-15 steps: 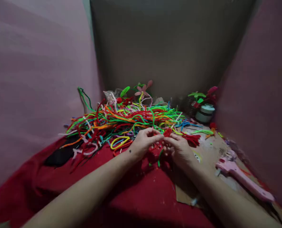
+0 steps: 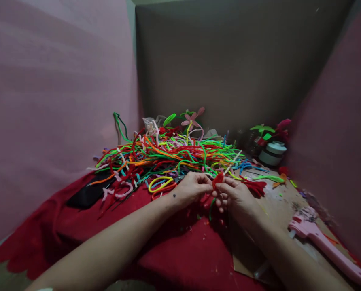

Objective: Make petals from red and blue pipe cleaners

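Observation:
Between my two hands is a red pipe cleaner piece, looped or folded, with a green stem hanging below it. My left hand pinches its left side between thumb and fingers. From the other side my right hand grips it, thumb and forefinger pressed together and the other fingers curled underneath. Just left of my left hand lie scissors with yellow and red handles. A bundle of red pipe cleaners rests behind my right hand.
A large heap of coloured pipe cleaners spreads across the back of the red cloth. A pink glue gun lies at right, near cardboard. Farther back stand a pale jar and a pink pipe cleaner flower. A black flat object lies left.
The whole view has shifted, so things appear farther right and slightly lower. Both hands stay together on the red piece, with small finger movements; more of it shows between them.

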Tool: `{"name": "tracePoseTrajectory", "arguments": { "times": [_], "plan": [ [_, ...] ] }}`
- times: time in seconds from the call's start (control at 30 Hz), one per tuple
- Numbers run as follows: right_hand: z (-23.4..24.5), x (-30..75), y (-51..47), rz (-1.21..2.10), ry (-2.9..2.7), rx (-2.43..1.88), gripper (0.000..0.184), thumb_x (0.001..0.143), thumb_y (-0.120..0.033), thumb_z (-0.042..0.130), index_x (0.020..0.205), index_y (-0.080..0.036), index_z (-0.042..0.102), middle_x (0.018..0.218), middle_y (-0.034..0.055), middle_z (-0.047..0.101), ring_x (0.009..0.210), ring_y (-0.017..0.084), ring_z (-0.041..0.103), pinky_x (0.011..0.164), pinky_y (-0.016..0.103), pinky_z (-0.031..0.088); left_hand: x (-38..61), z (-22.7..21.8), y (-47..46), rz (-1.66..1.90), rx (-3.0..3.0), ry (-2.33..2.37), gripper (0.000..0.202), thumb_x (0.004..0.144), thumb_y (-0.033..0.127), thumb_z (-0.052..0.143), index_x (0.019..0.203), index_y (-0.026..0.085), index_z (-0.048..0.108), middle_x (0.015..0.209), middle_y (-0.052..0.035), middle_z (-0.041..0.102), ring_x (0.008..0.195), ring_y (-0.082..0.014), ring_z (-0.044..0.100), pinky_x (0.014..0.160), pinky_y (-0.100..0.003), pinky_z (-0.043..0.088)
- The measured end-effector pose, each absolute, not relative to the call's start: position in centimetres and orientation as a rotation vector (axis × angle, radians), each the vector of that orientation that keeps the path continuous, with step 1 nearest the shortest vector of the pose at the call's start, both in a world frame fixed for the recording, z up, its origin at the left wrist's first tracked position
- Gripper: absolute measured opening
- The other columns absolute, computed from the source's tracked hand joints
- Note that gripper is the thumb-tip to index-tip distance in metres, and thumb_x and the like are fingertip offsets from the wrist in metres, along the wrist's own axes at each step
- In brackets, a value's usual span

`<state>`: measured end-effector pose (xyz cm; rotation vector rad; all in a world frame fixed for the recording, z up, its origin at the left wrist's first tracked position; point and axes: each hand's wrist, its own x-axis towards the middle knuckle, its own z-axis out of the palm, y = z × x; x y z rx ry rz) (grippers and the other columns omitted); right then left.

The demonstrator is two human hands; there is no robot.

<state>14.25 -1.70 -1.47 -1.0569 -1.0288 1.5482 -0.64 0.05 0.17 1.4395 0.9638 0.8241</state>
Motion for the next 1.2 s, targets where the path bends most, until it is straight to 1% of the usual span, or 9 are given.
{"name": "tracePoseTrajectory", "arguments": {
  "times": [0.2,0.3,0.53,0.67,0.8,0.93,1.07,1.13,1.2],
  "plan": [
    [0.1,14.9,-1.4,1.684,-1.022,-1.218,0.015,0.065,-0.020,0.064,0.071,-0.016,0.051,0.052,-0.0020,0.057,0.038,0.007,0.050,0.033,0.015,0.036,-0.9,0.1,0.0,0.822,1.437,0.887,0.014,0.064,0.025,0.062,0.067,0.012,0.056,0.044,0.0076,0.044,0.037,-0.0033,0.033,0.039,-0.018,0.022],
    [0.3,14.8,-1.2,1.632,-1.061,-1.257,0.018,0.063,-0.022,0.068,0.068,-0.016,0.051,0.052,-0.0018,0.059,0.038,0.007,0.051,0.034,0.016,0.037,-1.0,-0.3,0.2,0.852,1.402,0.846,0.017,0.064,0.027,0.063,0.067,0.013,0.056,0.044,0.0077,0.043,0.036,-0.0032,0.032,0.039,-0.019,0.020],
    [-0.5,14.4,-0.9,1.498,-1.311,-1.091,0.011,0.067,-0.023,0.065,0.068,-0.014,0.058,0.054,-0.0030,0.058,0.036,0.005,0.046,0.035,0.016,0.035,-1.6,0.3,0.3,0.807,1.389,0.848,0.019,0.063,0.029,0.063,0.061,0.014,0.051,0.041,0.0081,0.040,0.034,-0.0031,0.030,0.038,-0.019,0.019],
    [-1.0,14.7,-1.1,1.522,-1.377,-1.058,0.009,0.069,-0.022,0.062,0.067,-0.015,0.056,0.052,-0.0039,0.056,0.035,0.006,0.045,0.033,0.017,0.034,-1.6,0.2,0.3,0.741,1.480,0.886,0.016,0.064,0.028,0.060,0.061,0.014,0.052,0.045,0.0071,0.043,0.036,-0.0037,0.032,0.038,-0.020,0.021],
    [-1.4,15.1,-1.4,1.555,-1.373,-1.058,0.008,0.070,-0.022,0.061,0.068,-0.016,0.056,0.048,-0.0050,0.053,0.033,0.005,0.042,0.032,0.017,0.033,-1.5,0.0,0.2,0.673,1.570,0.878,0.016,0.067,0.027,0.057,0.059,0.014,0.051,0.044,0.0070,0.040,0.039,-0.0041,0.032,0.040,-0.020,0.020],
    [-1.7,15.1,-1.5,1.528,-1.354,-1.055,0.004,0.068,-0.020,0.058,0.068,-0.017,0.055,0.046,-0.0063,0.052,0.032,0.006,0.041,0.032,0.017,0.032,-1.1,0.0,0.0,0.708,1.584,0.869,0.013,0.070,0.025,0.055,0.064,0.015,0.051,0.046,0.0077,0.041,0.040,-0.0044,0.033,0.042,-0.019,0.024],
    [-2.0,14.9,-1.8,1.424,-1.329,-1.074,0.005,0.071,-0.021,0.054,0.068,-0.017,0.053,0.048,-0.0052,0.054,0.033,0.007,0.045,0.034,0.018,0.034,-0.8,-0.3,-0.2,0.880,1.833,0.969,0.005,0.072,0.017,0.053,0.068,0.015,0.054,0.060,0.0039,0.050,0.055,-0.0072,0.044,0.053,-0.020,0.034],
    [-2.0,14.8,-2.1,1.368,-1.353,-1.106,0.004,0.071,-0.021,0.053,0.070,-0.017,0.053,0.049,-0.0041,0.055,0.035,0.008,0.047,0.035,0.019,0.036,-0.6,-0.4,-0.4,0.944,2.013,1.016,0.007,0.071,0.013,0.051,0.065,0.016,0.053,0.066,0.0021,0.051,0.064,-0.0092,0.046,0.060,-0.021,0.036],
    [-1.7,14.6,-2.4,1.317,-1.369,-1.150,0.002,0.069,-0.020,0.052,0.069,-0.018,0.052,0.047,-0.0042,0.055,0.035,0.009,0.047,0.036,0.020,0.037,-0.5,-0.5,-0.5,0.967,2.128,1.057,0.010,0.070,0.011,0.048,0.063,0.016,0.052,0.069,0.0009,0.052,0.068,-0.0106,0.046,0.063,-0.022,0.036]
  ]
}}
